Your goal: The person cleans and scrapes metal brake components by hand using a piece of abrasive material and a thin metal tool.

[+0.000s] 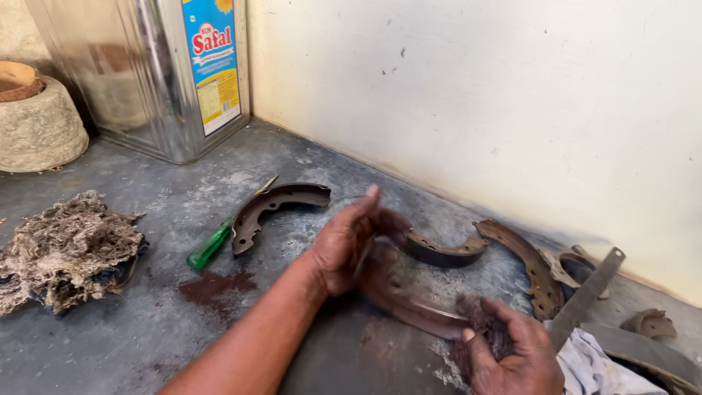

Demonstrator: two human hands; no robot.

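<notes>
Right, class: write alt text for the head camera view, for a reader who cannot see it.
Two bare hands hold a curved brake shoe above a grey floor: the left hand grips one end, the right hand presses a dark wad against the other. More brake shoes, a green-handled screwdriver and a metal tin lie around.

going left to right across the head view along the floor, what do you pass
wad of fibrous waste → green-handled screwdriver → curved brake shoe → left hand → brake shoe by the wall → rusty brake shoe → flat metal strip
</notes>
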